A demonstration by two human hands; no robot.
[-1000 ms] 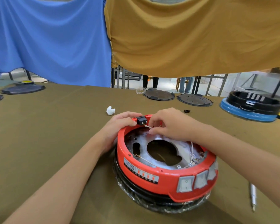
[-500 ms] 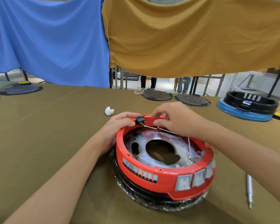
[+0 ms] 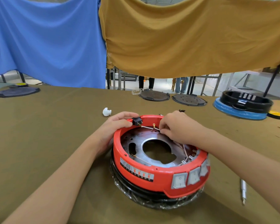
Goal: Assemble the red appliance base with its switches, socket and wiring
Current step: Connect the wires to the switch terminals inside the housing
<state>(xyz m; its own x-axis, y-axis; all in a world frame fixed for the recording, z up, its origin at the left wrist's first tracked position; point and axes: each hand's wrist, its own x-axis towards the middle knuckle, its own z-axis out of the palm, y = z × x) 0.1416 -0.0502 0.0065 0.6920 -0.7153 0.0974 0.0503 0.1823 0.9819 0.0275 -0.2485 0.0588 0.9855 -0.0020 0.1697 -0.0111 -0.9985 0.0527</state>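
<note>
While left hand [image 3: 115, 126] pinches socket [image 3: 137, 121] at rim, right hand [image 3: 176, 128] pinches wire [image 3: 149, 127].

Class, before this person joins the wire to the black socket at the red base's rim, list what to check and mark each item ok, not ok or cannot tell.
1. Left hand holds the black socket at the rim: ok.
2. Right hand pinches the wire: ok.
3. Wire seated on a socket pin: cannot tell.
4. Three switches fitted in the red base: ok.
5. Loose ring terminal connected: not ok.
6. Screwdriver lies on the table: ok.
</note>
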